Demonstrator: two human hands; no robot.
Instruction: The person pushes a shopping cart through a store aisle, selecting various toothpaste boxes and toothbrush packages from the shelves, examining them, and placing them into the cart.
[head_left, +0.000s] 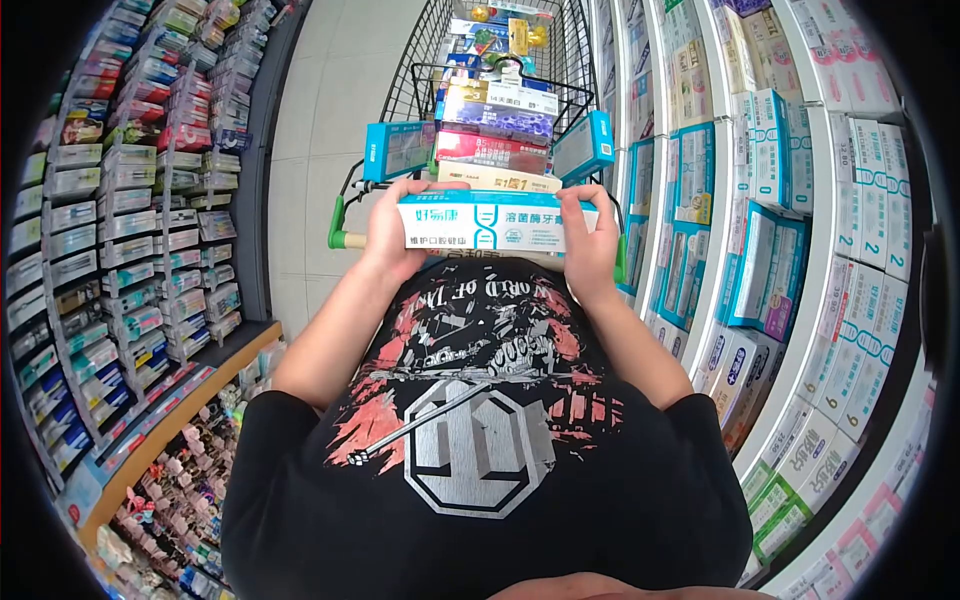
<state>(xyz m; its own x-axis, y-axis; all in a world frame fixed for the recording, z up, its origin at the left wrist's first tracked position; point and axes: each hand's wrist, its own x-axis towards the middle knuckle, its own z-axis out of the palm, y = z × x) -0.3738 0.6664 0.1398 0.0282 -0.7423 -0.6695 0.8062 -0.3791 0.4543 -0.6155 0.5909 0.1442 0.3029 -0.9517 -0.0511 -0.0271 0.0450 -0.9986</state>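
Toothpaste box between shelves, cart beyond

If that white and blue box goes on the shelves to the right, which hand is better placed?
Probably the right hand: it holds the end of the box nearer those shelves. The left hand holds the far end, so it would likely reach across.

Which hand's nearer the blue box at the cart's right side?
Right. The right hand holds the right end of the toothpaste carton, just below the blue box in view; the left hand holds the opposite end, farther away.
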